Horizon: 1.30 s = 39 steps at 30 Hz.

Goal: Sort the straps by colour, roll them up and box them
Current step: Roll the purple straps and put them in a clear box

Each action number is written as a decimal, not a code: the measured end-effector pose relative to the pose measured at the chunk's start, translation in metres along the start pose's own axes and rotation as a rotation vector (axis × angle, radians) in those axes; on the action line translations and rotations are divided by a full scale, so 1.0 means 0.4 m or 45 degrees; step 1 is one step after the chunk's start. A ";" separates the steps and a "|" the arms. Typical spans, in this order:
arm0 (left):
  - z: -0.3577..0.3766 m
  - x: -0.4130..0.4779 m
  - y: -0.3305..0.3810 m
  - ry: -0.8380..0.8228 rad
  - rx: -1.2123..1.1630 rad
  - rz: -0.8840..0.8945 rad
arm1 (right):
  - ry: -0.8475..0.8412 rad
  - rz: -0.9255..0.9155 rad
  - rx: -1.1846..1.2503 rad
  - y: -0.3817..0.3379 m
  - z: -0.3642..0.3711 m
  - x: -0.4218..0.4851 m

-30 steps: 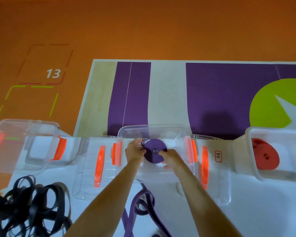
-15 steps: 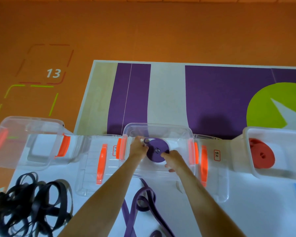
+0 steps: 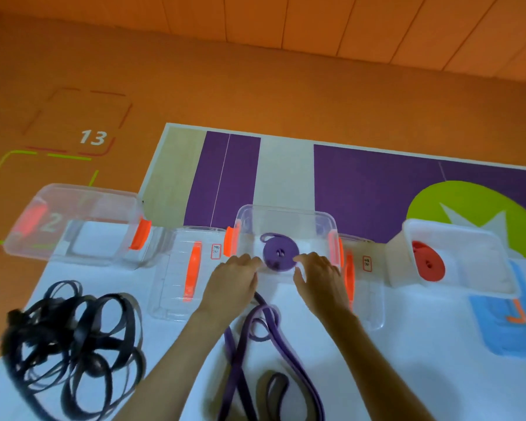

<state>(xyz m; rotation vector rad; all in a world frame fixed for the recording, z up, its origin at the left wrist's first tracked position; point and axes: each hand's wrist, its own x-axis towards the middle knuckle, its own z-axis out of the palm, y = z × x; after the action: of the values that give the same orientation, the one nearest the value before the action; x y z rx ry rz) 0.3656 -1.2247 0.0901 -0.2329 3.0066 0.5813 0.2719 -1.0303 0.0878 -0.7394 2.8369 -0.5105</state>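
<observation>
A rolled purple strap (image 3: 280, 253) lies flat in the clear middle box (image 3: 286, 214), its loose end curling at the upper left. My left hand (image 3: 234, 276) and my right hand (image 3: 319, 276) sit at the box's near wall on either side of the roll, fingers relaxed and holding nothing; the right fingertips are close to the roll's edge. Loose purple straps (image 3: 255, 344) trail on the white table between my forearms. A tangle of black straps (image 3: 73, 344) lies at the near left. A red roll (image 3: 428, 264) leans in the clear right box (image 3: 468, 238).
An empty clear box (image 3: 73, 208) with orange latches stands at the far left. Two clear lids (image 3: 176, 284) (image 3: 368, 293) with orange handles lie flat beside the middle box. A blue patch (image 3: 498, 323) marks the table under the right box. Orange floor lies beyond the table.
Both hands have let go of the purple roll and drawn back to the box's near wall. The roll now lies in the middle box. The view has tilted upward.
</observation>
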 end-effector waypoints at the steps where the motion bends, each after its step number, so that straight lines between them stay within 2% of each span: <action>1: -0.002 -0.045 -0.005 0.010 0.057 0.019 | 0.086 -0.048 0.011 -0.010 -0.004 -0.041; 4: 0.019 -0.175 -0.032 -0.030 0.180 -0.011 | 0.273 -0.140 0.014 -0.031 0.017 -0.162; 6: 0.044 -0.259 -0.053 -0.063 0.186 -0.055 | 0.238 -0.119 0.014 -0.037 0.053 -0.237; 7: 0.057 -0.299 -0.062 -0.086 0.161 -0.087 | 0.150 -0.053 0.012 -0.036 0.079 -0.270; 11: 0.086 -0.448 -0.071 -0.178 0.098 -0.179 | -0.430 0.315 -0.066 0.003 0.222 -0.386; 13: 0.095 -0.509 -0.069 -0.184 0.119 -0.157 | -0.529 0.458 -0.007 0.032 0.291 -0.434; 17: 0.125 -0.587 -0.089 -0.253 0.080 -0.169 | -0.403 0.527 0.026 0.047 0.348 -0.479; 20: 0.122 -0.598 -0.085 -0.327 0.017 -0.178 | -0.324 0.540 0.177 0.035 0.329 -0.484; 23: 0.116 -0.581 -0.049 -0.371 -0.127 -0.219 | -0.269 0.546 0.416 0.011 0.273 -0.486; 26: 0.126 -0.562 0.000 -0.416 -0.410 -0.231 | -0.191 0.589 0.718 -0.005 0.201 -0.483; 29: 0.134 -0.548 0.048 -0.451 -0.668 -0.135 | -0.106 0.693 1.059 -0.014 0.130 -0.471; 31: 0.147 -0.536 0.071 -0.614 -0.778 -0.038 | -0.077 0.733 1.223 -0.024 0.084 -0.453; 34: 0.176 -0.515 0.101 -0.805 -0.750 0.078 | -0.060 0.755 1.413 -0.042 0.025 -0.424; 39: 0.206 -0.497 0.170 -0.614 -0.600 -0.074 | -0.093 0.755 1.687 -0.023 -0.021 -0.389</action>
<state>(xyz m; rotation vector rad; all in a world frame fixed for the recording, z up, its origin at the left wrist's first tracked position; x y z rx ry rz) 0.5539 -1.1046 0.0581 -0.1705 2.3619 1.1460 0.4084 -0.9578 0.1104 0.3119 1.7901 -1.7938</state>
